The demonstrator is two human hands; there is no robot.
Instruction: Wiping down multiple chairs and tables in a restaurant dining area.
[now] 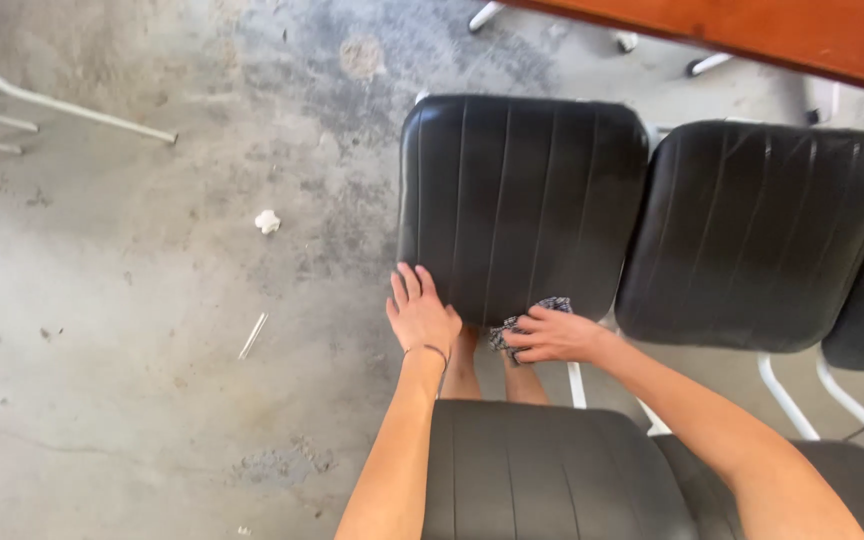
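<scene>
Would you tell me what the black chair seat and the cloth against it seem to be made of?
The chair seat looks like black leather or vinyl: glossy, with stitched ribs. The cloth under the right hand looks like soft woven fabric, crumpled and dark-and-light patterned.

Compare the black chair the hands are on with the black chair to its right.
Both hands touch the nearer black chair: the left hand lies flat on its front left corner and the right hand presses a patterned cloth to its front edge; nothing touches the right-hand chair. The nearer chair sits square to the camera, the right-hand chair slightly turned. Both have black ribbed padding.
</scene>
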